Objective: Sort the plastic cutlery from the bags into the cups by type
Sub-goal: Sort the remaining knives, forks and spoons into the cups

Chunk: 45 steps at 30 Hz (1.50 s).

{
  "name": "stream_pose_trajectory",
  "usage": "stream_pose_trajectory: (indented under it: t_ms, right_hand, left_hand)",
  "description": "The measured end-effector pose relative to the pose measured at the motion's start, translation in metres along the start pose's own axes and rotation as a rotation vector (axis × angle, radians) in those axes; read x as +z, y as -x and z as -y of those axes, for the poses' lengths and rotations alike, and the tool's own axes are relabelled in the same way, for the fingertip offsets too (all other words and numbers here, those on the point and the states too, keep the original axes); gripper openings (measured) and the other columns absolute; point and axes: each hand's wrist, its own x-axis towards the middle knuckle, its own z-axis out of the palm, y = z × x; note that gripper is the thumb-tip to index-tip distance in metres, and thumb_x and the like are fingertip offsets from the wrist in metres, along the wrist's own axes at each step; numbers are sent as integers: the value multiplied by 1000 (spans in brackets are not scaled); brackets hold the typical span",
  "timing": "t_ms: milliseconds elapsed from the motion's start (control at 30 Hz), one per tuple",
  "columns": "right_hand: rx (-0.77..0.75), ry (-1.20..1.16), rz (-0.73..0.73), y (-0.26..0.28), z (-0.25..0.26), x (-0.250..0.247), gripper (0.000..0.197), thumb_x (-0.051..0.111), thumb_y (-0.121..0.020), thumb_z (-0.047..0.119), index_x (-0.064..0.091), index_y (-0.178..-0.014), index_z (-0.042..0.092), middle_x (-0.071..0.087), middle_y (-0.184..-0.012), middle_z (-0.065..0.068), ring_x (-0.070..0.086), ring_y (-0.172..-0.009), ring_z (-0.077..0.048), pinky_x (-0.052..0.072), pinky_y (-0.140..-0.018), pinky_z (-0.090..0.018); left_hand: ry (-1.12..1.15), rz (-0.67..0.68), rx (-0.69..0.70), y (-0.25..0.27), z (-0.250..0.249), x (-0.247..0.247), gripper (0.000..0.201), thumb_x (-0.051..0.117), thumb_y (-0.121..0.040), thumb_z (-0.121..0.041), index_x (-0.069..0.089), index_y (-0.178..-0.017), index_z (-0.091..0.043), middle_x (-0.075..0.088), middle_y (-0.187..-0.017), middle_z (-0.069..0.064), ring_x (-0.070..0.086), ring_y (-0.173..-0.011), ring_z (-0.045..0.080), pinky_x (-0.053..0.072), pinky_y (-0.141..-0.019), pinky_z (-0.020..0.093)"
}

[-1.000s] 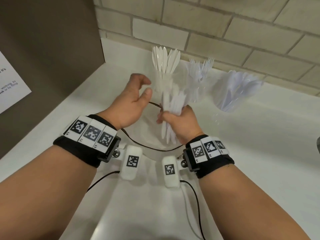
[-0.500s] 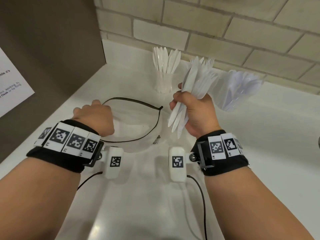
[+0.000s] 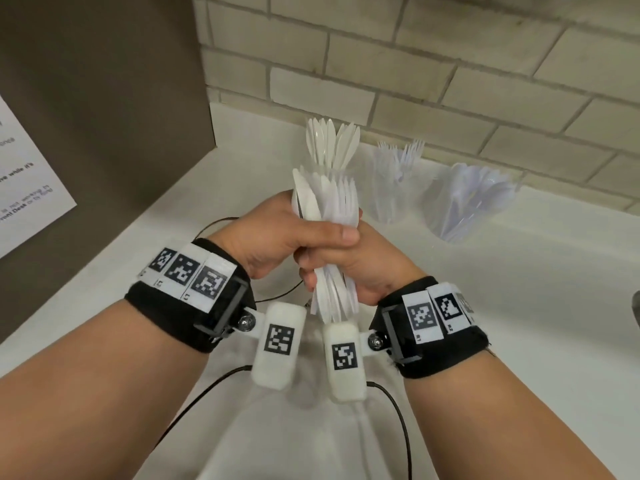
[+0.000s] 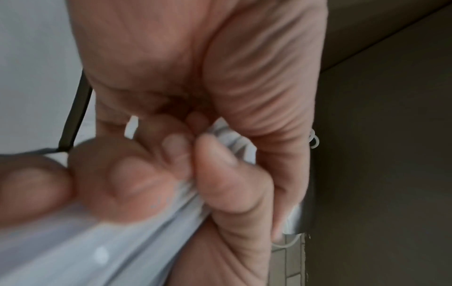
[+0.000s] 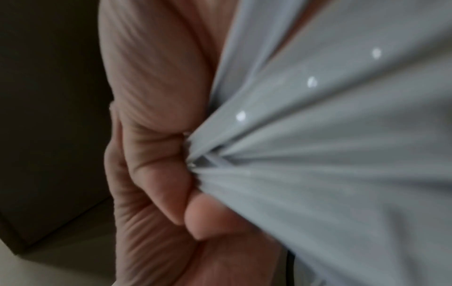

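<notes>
A bundle of white plastic knives [image 3: 325, 202] stands upright between my two hands above the counter. My right hand [image 3: 349, 268] grips the bundle low on the handles, and my left hand [image 3: 294, 233] wraps round it just above, thumb across the front. The wrist views show the white handles [image 5: 318, 154] fanning out of my right fist and my left fingers [image 4: 186, 152] curled on the bundle [image 4: 97, 241]. Behind stand three clear cups: one with knives [image 3: 332, 143], one with forks [image 3: 398, 174], one with spoons [image 3: 471, 199].
A clear plastic bag with a black zip edge [image 3: 214, 225] lies on the white counter [image 3: 519, 306] under my hands. A tiled wall [image 3: 415, 81] rises behind the cups and a brown panel [image 3: 104, 98] with a paper sign [image 3: 24, 188] closes the left side.
My left hand left the bag on the counter and came up to clasp the knife bundle. My right hand brought the bundle left and turned it upright in front of the knife cup.
</notes>
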Motion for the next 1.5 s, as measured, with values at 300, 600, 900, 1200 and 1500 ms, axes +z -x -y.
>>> stream_pose_trajectory:
  t_ms: [300,600,900,1200,1500]
  right_hand:
    - [-58,299,-68,0,-2,-2,27,70,-62,-10,65,-86,2,65,-74,-8,65,-76,-20,55,-80,-41]
    - [-30,204,-108,-2,3,-3,20,55,-76,-15,53,-68,4,49,-48,-4,42,-36,-19,38,-45,-30]
    - [74,319,-37,-2,-12,-4,19,76,-73,8,66,-87,0,65,-78,-26,66,-61,-26,57,-61,-39]
    - [-196,374,-541,-5,19,-25,14,75,-81,25,66,-78,15,62,-66,1,55,-53,-9,49,-52,-24]
    - [-79,276,-432,-12,11,-23,24,78,-78,21,68,-87,1,71,-79,-15,67,-70,-21,58,-70,-36]
  left_hand:
    - [160,-241,86,-11,0,10,23,71,-64,-8,67,-87,-5,73,-88,14,71,-93,29,57,-80,40]
    - [210,-210,60,-8,-2,10,17,78,-65,-22,75,-80,-14,74,-94,10,67,-91,42,50,-72,65]
    - [235,-257,-64,-5,4,11,17,61,-88,-19,70,-87,-5,76,-90,7,70,-72,17,57,-63,34]
    - [126,-395,-186,-16,21,-4,19,74,-77,-10,56,-74,-14,47,-55,0,45,-44,12,43,-48,24]
    - [183,-86,-127,-11,39,1,46,79,-50,-46,63,-83,-18,52,-55,-6,49,-50,10,48,-48,23]
